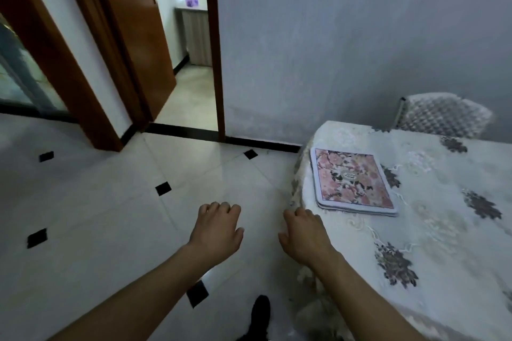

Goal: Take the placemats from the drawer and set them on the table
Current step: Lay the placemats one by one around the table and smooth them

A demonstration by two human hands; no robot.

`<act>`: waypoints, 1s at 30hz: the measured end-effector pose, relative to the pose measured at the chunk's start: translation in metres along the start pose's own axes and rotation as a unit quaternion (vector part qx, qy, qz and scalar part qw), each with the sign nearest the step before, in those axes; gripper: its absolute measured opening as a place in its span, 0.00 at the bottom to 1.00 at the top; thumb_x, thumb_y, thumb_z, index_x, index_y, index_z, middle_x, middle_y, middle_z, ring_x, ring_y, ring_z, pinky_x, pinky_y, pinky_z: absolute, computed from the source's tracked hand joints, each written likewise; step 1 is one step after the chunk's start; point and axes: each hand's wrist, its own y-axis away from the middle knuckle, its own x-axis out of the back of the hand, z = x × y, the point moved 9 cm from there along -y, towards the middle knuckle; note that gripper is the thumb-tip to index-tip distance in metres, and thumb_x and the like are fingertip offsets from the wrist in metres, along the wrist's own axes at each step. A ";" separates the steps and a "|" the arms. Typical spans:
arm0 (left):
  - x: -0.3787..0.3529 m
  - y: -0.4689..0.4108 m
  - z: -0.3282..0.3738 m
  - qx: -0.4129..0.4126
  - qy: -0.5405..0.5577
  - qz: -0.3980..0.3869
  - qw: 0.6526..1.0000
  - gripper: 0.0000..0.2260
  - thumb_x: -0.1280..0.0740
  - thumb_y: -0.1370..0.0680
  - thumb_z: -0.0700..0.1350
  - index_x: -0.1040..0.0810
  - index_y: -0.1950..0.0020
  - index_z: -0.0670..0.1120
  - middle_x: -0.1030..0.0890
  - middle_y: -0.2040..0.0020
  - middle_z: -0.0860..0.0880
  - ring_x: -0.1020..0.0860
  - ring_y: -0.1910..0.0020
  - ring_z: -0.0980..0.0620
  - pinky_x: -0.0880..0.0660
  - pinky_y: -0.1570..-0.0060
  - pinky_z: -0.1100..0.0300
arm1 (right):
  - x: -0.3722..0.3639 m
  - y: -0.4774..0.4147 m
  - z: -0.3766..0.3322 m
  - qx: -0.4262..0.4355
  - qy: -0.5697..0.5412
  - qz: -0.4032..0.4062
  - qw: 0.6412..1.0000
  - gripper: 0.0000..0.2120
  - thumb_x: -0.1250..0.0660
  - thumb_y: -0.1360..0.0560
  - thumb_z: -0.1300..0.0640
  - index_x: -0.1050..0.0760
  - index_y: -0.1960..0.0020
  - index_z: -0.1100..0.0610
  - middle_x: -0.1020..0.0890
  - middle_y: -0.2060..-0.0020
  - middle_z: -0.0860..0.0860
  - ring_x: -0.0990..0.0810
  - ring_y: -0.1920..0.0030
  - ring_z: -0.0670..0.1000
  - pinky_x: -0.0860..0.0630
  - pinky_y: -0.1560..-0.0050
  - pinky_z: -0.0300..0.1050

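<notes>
- No text, label, brand, number or sign is readable anywhere in the head view.
- The top placemat (352, 180), on the stack near the table's (443, 230) left edge, carries a small pale emblem at the middle of its floral print; it is too blurred to tell whether it holds letters.
- A faint dark mark sits near that placemat's near-left corner, too small to read.
</notes>
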 end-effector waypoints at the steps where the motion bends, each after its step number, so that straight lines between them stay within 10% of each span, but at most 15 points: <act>1: -0.002 -0.021 0.002 -0.008 0.000 -0.005 1.000 0.18 0.40 0.23 0.56 0.27 0.39 0.49 0.22 0.44 0.47 0.26 0.45 0.45 0.33 0.41 0.50 | 0.002 -0.015 0.010 -0.008 0.001 0.004 1.000 0.18 0.39 0.24 0.46 0.30 0.39 0.55 0.23 0.45 0.56 0.25 0.45 0.58 0.29 0.43 0.51; 15: -0.011 -0.260 0.011 -0.053 -0.004 -0.040 0.998 0.21 0.40 0.22 0.56 0.33 0.31 0.50 0.26 0.35 0.48 0.29 0.37 0.45 0.40 0.32 0.48 | 0.025 -0.202 0.101 -0.078 -0.024 -0.005 0.997 0.24 0.39 0.26 0.41 0.34 0.34 0.52 0.26 0.40 0.56 0.27 0.40 0.60 0.31 0.40 0.54; 30: -0.053 -0.457 0.140 -0.425 -0.006 -0.107 0.899 0.23 0.39 0.24 0.55 0.34 0.30 0.50 0.30 0.32 0.46 0.32 0.36 0.43 0.36 0.37 0.47 | 0.009 -0.225 0.232 -0.434 -0.102 -0.001 0.895 0.26 0.39 0.27 0.38 0.34 0.33 0.48 0.25 0.37 0.54 0.27 0.37 0.60 0.32 0.35 0.57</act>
